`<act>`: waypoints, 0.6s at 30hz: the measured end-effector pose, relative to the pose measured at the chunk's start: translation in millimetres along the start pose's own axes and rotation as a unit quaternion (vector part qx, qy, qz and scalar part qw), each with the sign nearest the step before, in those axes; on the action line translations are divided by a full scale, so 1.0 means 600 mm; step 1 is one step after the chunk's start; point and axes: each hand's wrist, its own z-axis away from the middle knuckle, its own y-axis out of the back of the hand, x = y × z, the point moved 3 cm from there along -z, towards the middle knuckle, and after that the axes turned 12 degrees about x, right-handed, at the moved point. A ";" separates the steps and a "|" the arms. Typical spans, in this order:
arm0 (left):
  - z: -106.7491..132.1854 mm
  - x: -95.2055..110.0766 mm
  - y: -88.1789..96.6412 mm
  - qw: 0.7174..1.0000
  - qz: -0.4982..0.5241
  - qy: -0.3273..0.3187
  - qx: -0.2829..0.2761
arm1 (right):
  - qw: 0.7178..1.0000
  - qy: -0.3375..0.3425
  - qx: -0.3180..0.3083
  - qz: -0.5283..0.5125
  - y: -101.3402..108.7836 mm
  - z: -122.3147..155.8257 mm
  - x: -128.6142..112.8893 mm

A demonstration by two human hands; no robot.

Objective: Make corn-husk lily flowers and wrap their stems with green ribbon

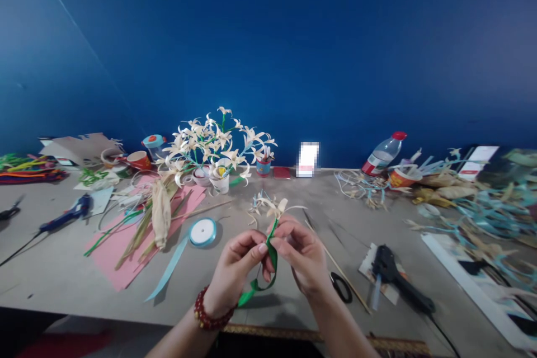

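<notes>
Between my two hands a cream artificial flower (278, 208) stands upright on a thin stem wrapped in green. My left hand (241, 260) pinches the stem low down, thumb against fingers. In my right hand (304, 251) thumb and fingers close on a green ribbon (272, 260) beside the stem. That ribbon loops down below my hands, and a brighter green stretch of it hangs near my left wrist. A red beaded bracelet (210, 310) circles the left wrist. Fingers cover most of the lower stem.
A cup (220, 183) holds a spray of similar flowers at the back. Left are a blue ribbon spool (202, 232), pink paper (113, 260) and a blue glue gun (69, 213). Right lie a black glue gun (398, 277), scissors (341, 287), a stick (346, 279) and a tilted bottle (384, 154).
</notes>
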 end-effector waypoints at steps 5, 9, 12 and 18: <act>0.003 0.003 -0.001 1.000 -0.003 0.005 -0.004 | 1.000 -0.003 -0.002 -0.009 0.000 0.000 0.003; 0.006 0.002 -0.001 1.000 0.007 0.004 0.004 | 1.000 -0.001 0.008 0.004 0.001 0.001 0.000; 0.005 0.002 -0.002 1.000 0.006 -0.010 0.003 | 1.000 0.016 0.011 0.013 0.000 0.002 -0.006; 0.000 0.001 -0.007 1.000 0.016 -0.013 0.009 | 1.000 0.011 0.024 0.000 -0.002 0.004 -0.007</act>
